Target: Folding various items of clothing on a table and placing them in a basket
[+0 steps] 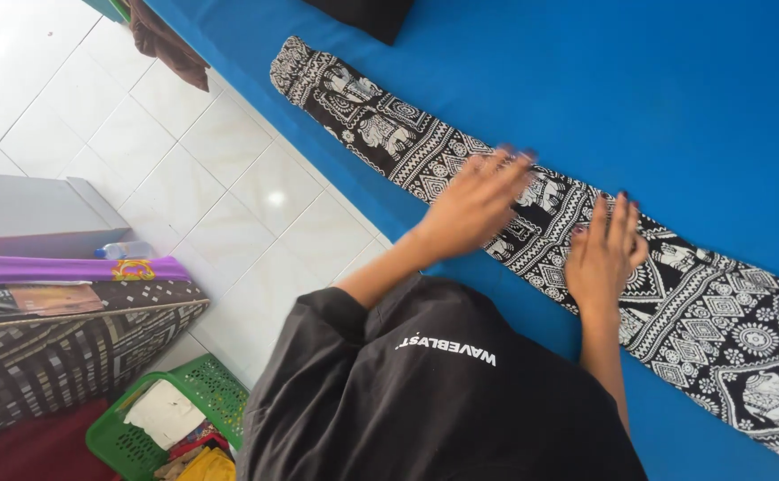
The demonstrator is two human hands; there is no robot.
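**Two flat hands on a patterned garment**

A long, narrow black-and-white garment (532,240) lies stretched out on a blue surface (657,98), running close along the surface's near edge from the far-left end towards the lower right. Its print shows elephants, bands of zigzag and diamond shapes, and round floral medallions. The far end is narrow and gathered; the cloth widens steadily towards the right, where it is broadest.

The garment's right end runs off the picture's edge, so its full length does not show. Parts of the print sit under both hands. The left hand (477,203) is blurred at the fingertips, which makes their outline hard to read. A dark cloth (361,15) at the far edge of the surface is cut off by the top of the view, as is a brown cloth (168,43) hanging beyond the surface's left corner.

Both forearms reach out from a dark sleeved top (425,392) across the near edge of the surface. The left hand lies palm down on the middle of the garment, fingers extended and slightly spread, clamped on nothing. The right hand (605,254) rests palm down just beside it, fingers straight and close together, pressed flat on the cloth rather than gripping it.

Below the surface lie white floor tiles (184,169) and a green basket (144,443) holding cloths.
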